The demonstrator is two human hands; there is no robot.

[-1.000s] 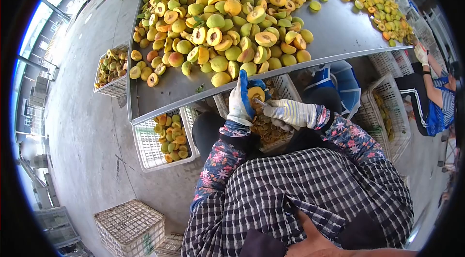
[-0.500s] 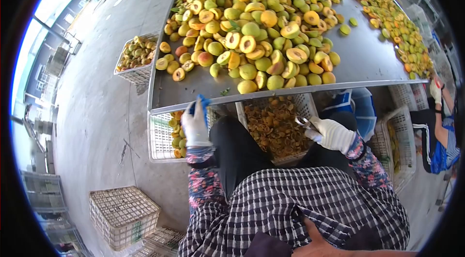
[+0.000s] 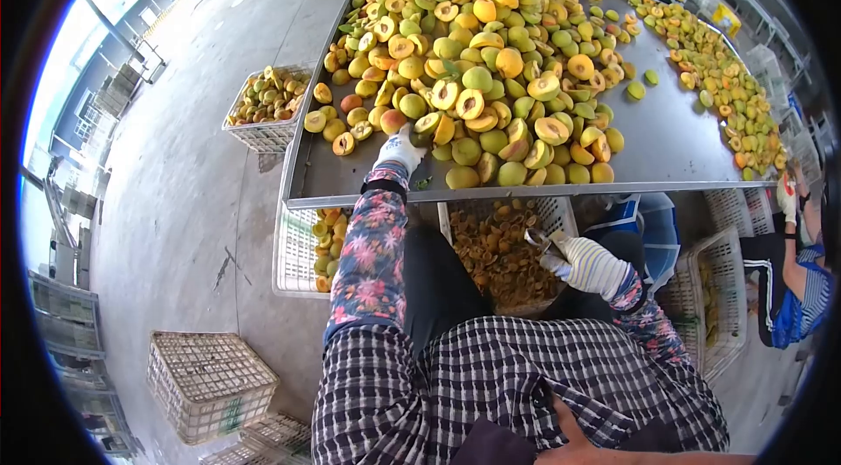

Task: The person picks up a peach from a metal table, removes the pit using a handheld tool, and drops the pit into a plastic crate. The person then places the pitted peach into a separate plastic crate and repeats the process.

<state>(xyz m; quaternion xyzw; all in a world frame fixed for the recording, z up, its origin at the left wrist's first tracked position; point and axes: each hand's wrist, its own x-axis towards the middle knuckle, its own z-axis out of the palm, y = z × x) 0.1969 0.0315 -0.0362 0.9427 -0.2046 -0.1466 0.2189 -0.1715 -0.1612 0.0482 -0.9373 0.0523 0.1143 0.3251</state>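
While the near edge of the heap is reached by the left hand (image 3: 401,150), a metal tool (image 3: 536,239) is held by the right hand (image 3: 596,267), lower down. The left fingertips are set among the fruit halves (image 3: 469,103), near a red-tinged piece (image 3: 392,121); whether anything is pinched cannot be told, as the fingers are partly hidden. The right hand is closed around the tool, with its curved metal end left exposed, presumably so that it is free for use. It is held over a crate (image 3: 559,213) of brown scraps (image 3: 495,259), away from the heap.

The fruit halves are piled on the metal table (image 3: 491,193), whose raised rim is judged to prevent them from rolling off. The scrap crate is placed between the knees, probably for easy reach by both hands. More halves are contained in a white crate (image 3: 292,250) partly under the table, likely within reach of the left side.

Markings are seen on the left glove and on a yellow item (image 3: 725,20) beyond the table; neither can be read, and no brand is identified
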